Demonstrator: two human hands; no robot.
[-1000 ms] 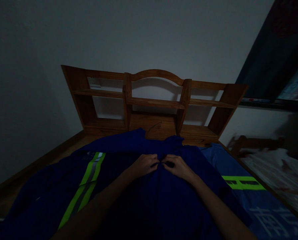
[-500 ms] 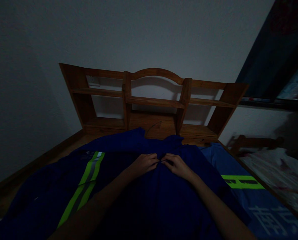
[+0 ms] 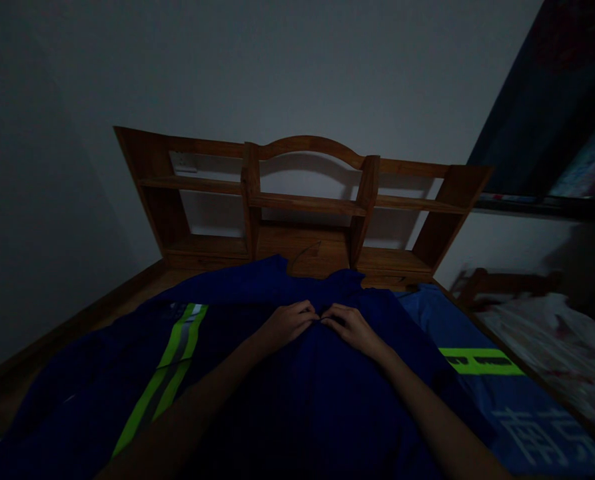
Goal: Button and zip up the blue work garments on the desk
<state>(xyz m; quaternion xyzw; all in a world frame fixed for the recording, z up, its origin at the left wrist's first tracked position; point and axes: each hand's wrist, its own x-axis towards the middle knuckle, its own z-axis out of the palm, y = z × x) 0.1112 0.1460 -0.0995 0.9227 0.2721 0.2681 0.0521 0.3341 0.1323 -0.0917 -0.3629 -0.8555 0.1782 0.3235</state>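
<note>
A dark blue work jacket (image 3: 307, 393) lies spread out, its collar toward the wooden shelf unit and a yellow-green and grey reflective band across its left part. My left hand (image 3: 290, 323) pinches the jacket's front edge a little below the collar. Close beside it, my right hand (image 3: 351, 327) has its thumb and fingers closed on the same front seam. The fingertips of both hands almost meet. Whatever small fastening may lie between them is too dark to make out.
A wooden shelf unit (image 3: 304, 203) stands against the wall behind the jacket. To the right lies a lighter blue garment (image 3: 477, 400) with a yellow-green band and white characters. Beyond it is a pale plastic sheet or bag (image 3: 562, 353). A dark curtain (image 3: 517, 100) hangs upper right.
Both hands stay at the same place on the jacket front, with the fingertips shifted very slightly upward. The view has moved a little; the jacket lies as before.
</note>
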